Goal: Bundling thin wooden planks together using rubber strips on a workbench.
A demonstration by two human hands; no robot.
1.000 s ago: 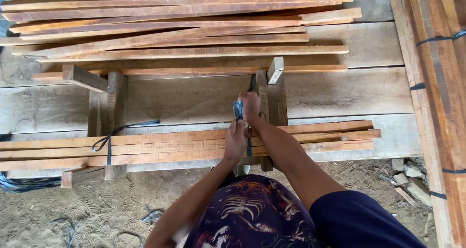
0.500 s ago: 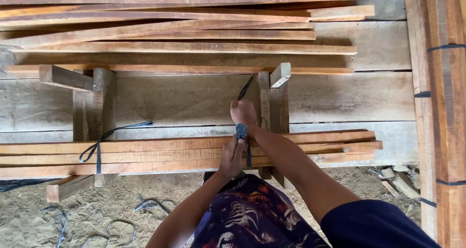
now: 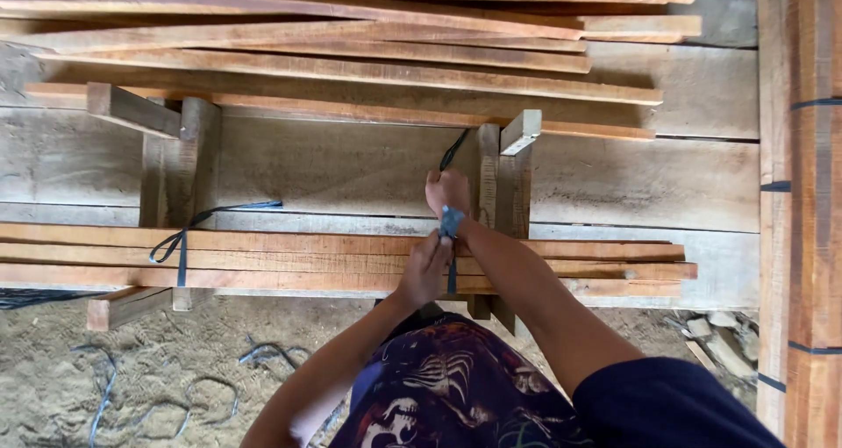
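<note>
Near bundle of long wooden slats (image 3: 263,259) lying across two wooden supports, close to the body. Right hand (image 3: 447,193) just past the bundle's far edge, fingers clenched around a dark blue strap (image 3: 452,224); strap running from that fist down over the slats, a thinner dark tail (image 3: 453,148) trailing away beyond the knuckles toward the right support (image 3: 504,180). Left hand (image 3: 427,268) resting on top of the bundle, just below the right, fingers closed on the same strap where it crosses the wood. Further left on the bundle, a second strap (image 3: 180,250) already wrapped around the slats beside the left support (image 3: 189,163), loose end lying on the grey plank worktop (image 3: 351,167). Beyond, a loose stack of more slats (image 3: 351,53). On the sandy ground (image 3: 105,369), stray strap pieces.
</note>
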